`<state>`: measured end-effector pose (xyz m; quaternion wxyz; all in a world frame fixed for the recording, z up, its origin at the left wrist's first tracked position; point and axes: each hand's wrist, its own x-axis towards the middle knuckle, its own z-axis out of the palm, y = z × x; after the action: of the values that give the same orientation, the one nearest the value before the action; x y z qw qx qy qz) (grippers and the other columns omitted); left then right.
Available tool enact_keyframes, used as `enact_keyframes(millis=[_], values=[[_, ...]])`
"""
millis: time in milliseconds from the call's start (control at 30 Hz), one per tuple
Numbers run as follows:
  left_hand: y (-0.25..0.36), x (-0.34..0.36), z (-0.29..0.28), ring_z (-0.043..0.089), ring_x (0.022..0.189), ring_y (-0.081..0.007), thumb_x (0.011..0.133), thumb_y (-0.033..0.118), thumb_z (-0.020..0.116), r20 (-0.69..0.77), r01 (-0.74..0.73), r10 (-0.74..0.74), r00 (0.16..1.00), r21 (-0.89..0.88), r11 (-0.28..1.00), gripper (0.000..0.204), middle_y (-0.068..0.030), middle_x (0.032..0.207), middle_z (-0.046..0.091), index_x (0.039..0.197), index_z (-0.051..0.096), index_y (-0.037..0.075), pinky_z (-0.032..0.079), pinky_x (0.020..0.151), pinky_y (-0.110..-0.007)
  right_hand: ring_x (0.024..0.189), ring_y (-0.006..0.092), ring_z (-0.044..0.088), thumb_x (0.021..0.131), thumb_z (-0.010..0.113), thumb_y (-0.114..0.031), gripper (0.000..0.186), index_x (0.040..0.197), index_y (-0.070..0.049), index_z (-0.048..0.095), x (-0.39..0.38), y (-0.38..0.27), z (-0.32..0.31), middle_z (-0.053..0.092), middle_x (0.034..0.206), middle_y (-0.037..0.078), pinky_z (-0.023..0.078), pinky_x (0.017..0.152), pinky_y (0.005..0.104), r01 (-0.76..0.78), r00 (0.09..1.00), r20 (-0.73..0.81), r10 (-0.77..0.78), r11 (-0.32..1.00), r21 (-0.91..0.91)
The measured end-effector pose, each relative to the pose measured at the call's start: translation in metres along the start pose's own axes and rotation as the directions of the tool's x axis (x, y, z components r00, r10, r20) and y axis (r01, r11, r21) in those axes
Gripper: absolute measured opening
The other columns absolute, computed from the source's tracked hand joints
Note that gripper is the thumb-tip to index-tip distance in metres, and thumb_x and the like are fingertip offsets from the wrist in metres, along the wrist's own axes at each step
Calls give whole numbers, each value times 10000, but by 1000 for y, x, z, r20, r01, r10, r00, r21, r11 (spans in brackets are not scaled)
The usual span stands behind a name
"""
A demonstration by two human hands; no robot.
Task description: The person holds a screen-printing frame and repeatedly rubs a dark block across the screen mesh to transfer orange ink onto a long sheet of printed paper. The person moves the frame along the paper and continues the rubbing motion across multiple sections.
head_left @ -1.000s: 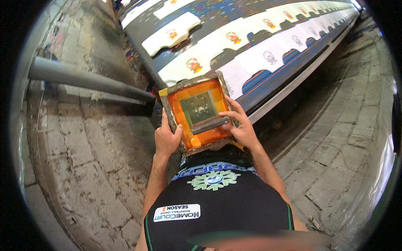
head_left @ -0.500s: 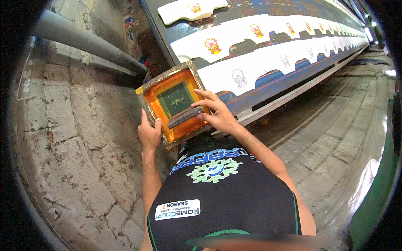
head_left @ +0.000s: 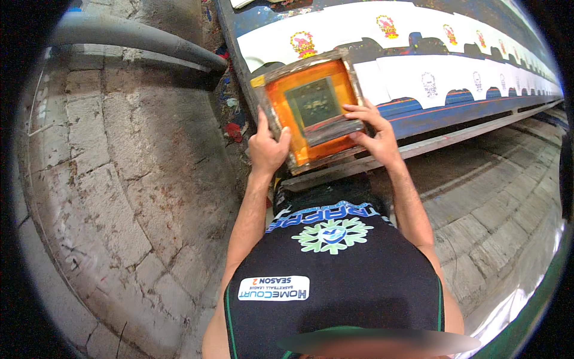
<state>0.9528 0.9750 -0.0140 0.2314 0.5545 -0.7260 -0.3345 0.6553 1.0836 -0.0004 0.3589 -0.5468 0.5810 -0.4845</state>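
At the near corner of the table (head_left: 418, 122), your wood-rimmed orange screen (head_left: 308, 67) contains a dark bar (head_left: 335, 130), your right hand (head_left: 378, 134) clasping bar and right rim, your left hand (head_left: 268, 146) pinching the left, and overlaps the printed white pieces (head_left: 406, 72) more than half a second ago, a grey pole (head_left: 143, 40) leftward.

We are counting one left hand (head_left: 269, 148), one right hand (head_left: 381, 136), one wood-framed screen (head_left: 313, 99), one dark bar (head_left: 335, 130), one grey pipe (head_left: 137, 39), one table (head_left: 412, 125) and two long rows of white pieces (head_left: 454, 75), their far members getting too small for counting.
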Motion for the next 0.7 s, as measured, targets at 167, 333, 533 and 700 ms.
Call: enact_keyframes(millis=[167, 333, 533, 700], values=[[29, 6, 49, 796, 677, -251, 939, 239, 781, 40, -38, 40, 998, -32, 999, 946, -143, 806, 798, 1701, 339, -106, 610, 654, -389, 1526, 293, 580, 851, 832, -50, 427, 1271, -125, 806, -17, 30, -48, 783, 1440, 69, 230, 1397, 562, -61, 998, -1, 61, 993, 101], [34, 4, 62, 780, 732, -181, 934, 158, 799, 53, 7, -5, 999, -41, 999, 904, -167, 985, 836, 1705, 380, -61, 612, 698, -347, 1612, 338, 480, 821, 833, -6, 469, 1269, -141, 811, -23, 45, -58, 743, 1507, 76, 197, 1408, 575, -64, 997, 45, 59, 993, 101], [26, 4, 56, 798, 1130, -179, 954, 54, 763, 88, 62, -51, 995, -122, 991, 861, -191, 1327, 807, 1718, 380, -50, 632, 935, -339, 1713, 400, 270, 836, 890, -43, 488, 1304, -152, 806, -25, 48, -48, 482, 1768, 98, 216, 1402, 573, 14, 998, 61, -16, 1000, 27], [16, 5, 63, 787, 1111, -160, 959, 50, 757, 78, 64, -44, 996, -285, 956, 859, -181, 1311, 809, 1717, 372, -67, 627, 926, -328, 1706, 422, 268, 814, 925, -59, 486, 1273, -195, 839, -25, 52, -44, 389, 1815, 129, 251, 1388, 580, -42, 998, 45, 36, 991, 124]])
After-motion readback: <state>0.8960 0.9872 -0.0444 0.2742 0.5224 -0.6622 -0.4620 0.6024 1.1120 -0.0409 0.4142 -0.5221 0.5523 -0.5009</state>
